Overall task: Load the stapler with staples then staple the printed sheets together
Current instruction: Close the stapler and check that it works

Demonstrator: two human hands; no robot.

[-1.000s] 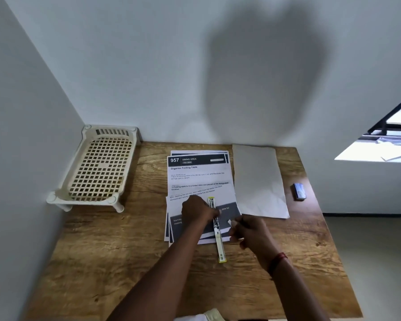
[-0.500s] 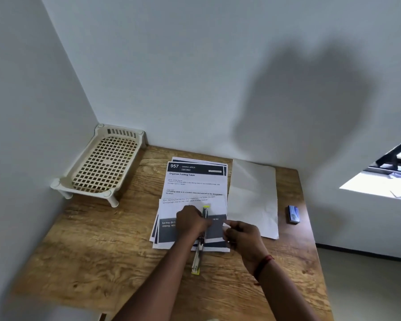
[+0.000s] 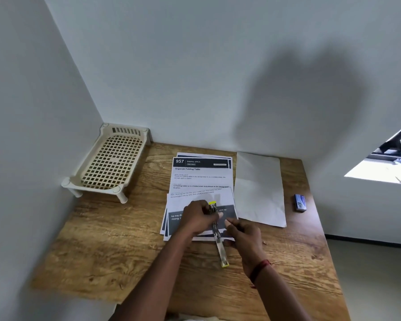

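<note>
Through the head camera I look down at a wooden worktop [image 3: 102,239] set in a white corner. The printed sheets [image 3: 202,179] lie loosely fanned at its middle, not yet squared up. Across their near edge lies the stapler [image 3: 220,247], swung open into one long strip with yellow tips, which I judge exposes the channel for loading. The left hand [image 3: 196,218] curls round the stapler's far half, pinning it to the paper, probably to steady it. The right hand [image 3: 245,237] sits just beside the stapler's middle with its fingers bent and fingertips drawn together. Whether it pinches a strip of staples I cannot tell. A small blue box [image 3: 300,203], likely the staples' box, rests well to the right, past a blank white sheet [image 3: 259,188]. A cream plastic rack [image 3: 112,162] stands at far left.
</note>
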